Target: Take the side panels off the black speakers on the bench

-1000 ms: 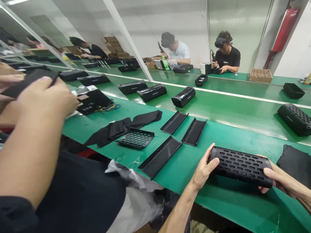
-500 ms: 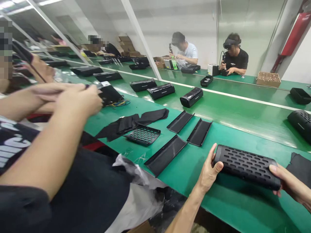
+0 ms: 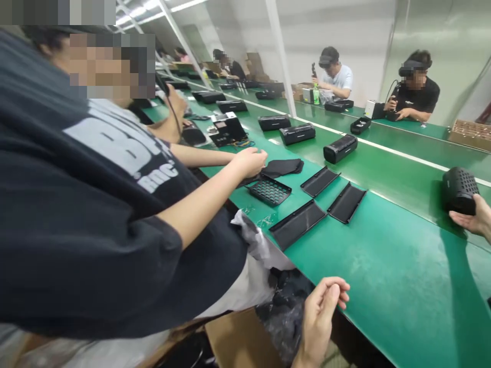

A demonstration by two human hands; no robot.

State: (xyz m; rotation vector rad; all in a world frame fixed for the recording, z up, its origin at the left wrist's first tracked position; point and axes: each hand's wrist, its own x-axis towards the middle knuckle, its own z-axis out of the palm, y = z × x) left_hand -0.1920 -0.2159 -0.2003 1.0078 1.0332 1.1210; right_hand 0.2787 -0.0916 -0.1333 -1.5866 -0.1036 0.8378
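Note:
My right hand (image 3: pixel 474 221) is at the far right edge of the view, fingers stretched against the near end of a black perforated speaker shell (image 3: pixel 459 188) that lies on the green belt (image 3: pixel 402 266). My left hand (image 3: pixel 321 313) hangs below the table's front edge, palm up, fingers loosely curled and apart, holding nothing. It is nearest to a crumpled dark plastic bag (image 3: pixel 286 306).
A co-worker in a black T-shirt (image 3: pixel 95 214) fills the left, one hand (image 3: pixel 249 161) over black fabric pieces (image 3: pixel 284 166) beside a grille (image 3: pixel 269 190). Three black trays (image 3: pixel 297 224) lie mid-table. Other speaker bodies (image 3: pixel 339 148) sit on the belt. Two people work at the far side.
My left hand let go of the shell and dropped below the table edge. My right hand carried the shell away to the right onto the belt. The view swung left toward the co-worker.

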